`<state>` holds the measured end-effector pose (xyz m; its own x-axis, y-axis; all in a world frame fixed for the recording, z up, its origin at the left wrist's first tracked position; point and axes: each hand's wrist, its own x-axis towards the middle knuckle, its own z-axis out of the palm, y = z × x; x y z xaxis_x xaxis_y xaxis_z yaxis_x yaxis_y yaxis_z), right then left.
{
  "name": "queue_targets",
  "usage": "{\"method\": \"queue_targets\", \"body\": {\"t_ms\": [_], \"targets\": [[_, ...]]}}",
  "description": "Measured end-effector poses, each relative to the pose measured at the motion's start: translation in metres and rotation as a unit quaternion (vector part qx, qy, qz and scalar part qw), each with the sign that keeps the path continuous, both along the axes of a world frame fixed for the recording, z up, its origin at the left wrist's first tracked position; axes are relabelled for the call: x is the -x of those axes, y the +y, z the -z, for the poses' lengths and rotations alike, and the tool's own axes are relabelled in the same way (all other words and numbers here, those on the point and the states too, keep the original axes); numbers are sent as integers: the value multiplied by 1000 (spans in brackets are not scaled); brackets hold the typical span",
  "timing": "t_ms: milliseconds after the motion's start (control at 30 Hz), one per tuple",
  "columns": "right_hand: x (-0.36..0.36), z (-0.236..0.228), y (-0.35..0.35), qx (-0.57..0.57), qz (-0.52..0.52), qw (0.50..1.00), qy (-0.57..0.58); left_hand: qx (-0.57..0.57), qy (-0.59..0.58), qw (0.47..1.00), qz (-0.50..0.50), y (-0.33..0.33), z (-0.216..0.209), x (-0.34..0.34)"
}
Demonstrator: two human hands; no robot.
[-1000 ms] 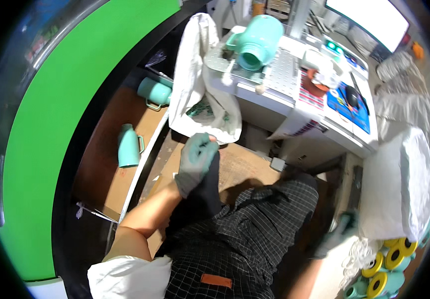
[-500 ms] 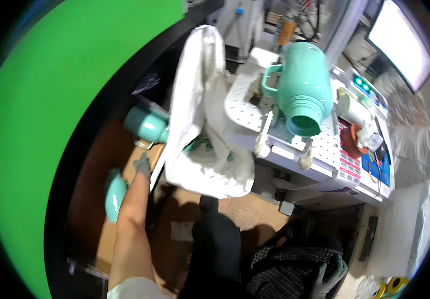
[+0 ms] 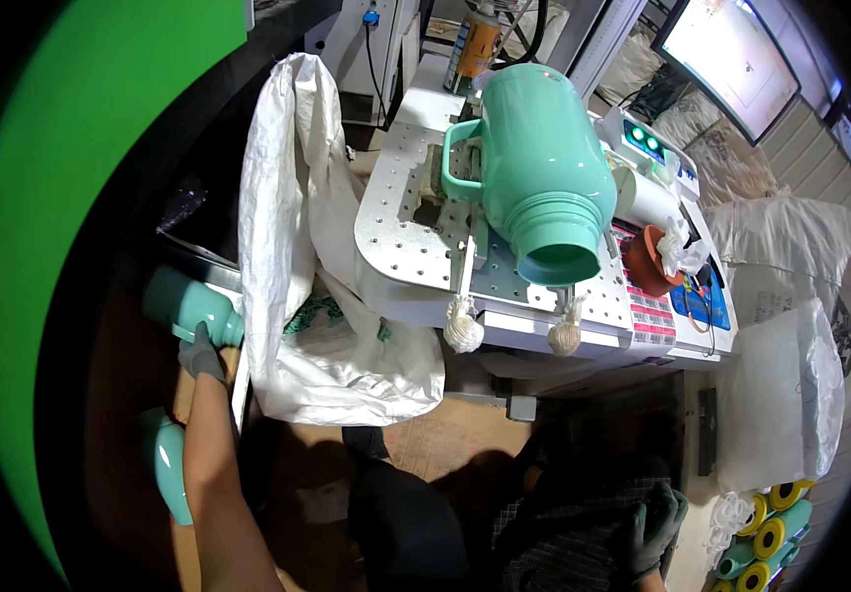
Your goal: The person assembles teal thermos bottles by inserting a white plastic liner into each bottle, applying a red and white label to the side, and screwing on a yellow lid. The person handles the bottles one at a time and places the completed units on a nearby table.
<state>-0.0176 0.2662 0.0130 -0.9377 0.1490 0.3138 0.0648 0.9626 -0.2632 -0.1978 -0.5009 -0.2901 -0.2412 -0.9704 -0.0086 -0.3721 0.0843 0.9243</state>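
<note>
My left hand [image 3: 202, 357], in a grey glove, reaches down at the left and closes on the handle side of a turquoise thermos jug body [image 3: 184, 304]. That jug lies on its side, its neck toward the white sack. Beside my left forearm lies another turquoise jug body [image 3: 171, 469], partly hidden by the arm. My right hand [image 3: 656, 528], also gloved in grey, rests low at the right against dark checked cloth, holding nothing visible, fingers loosely extended. A large turquoise jug body [image 3: 549, 163] lies on the perforated metal plate, its open threaded mouth facing me.
A white woven sack [image 3: 278, 247] with green scraps hangs open left of the perforated plate [image 3: 411, 237]. Two padded rods [image 3: 463, 326] stick out below the jug. Right of it are a brown bowl [image 3: 648, 261], a control box [image 3: 642, 140] and a monitor [image 3: 731, 64]. A green panel [image 3: 80, 197] curves along the left.
My left hand has moved up to the lying jug and taken hold at its handle. The view has shifted, and my right hand stays low by the checked cloth.
</note>
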Motion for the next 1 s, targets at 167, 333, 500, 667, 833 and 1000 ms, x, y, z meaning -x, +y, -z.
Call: {"method": "queue_targets", "body": {"t_ms": [167, 333, 500, 667, 833, 1000], "targets": [[-1, -1, -5, -42, -99, 992, 70, 213, -226, 950, -30, 71, -128, -133], [1, -30, -65, 233, -266, 935, -24, 244, -2, 935, 258, 197, -275, -252], [-29, 1, -136, 747, -287, 534, -273, -99, 166, 908, 372, 362, -409, -270], [-47, -41, -102, 887, -32, 173, -427, -305, 167, 726, 594, 438, -362, -250], [-102, -15, -3, 812, 65, 307, -492, 249, 95, 652, 710, 509, -326, -246], [-126, -50, 20, 467, -92, 879, -26, 337, 93, 700, 622, 540, -321, -258]]}}
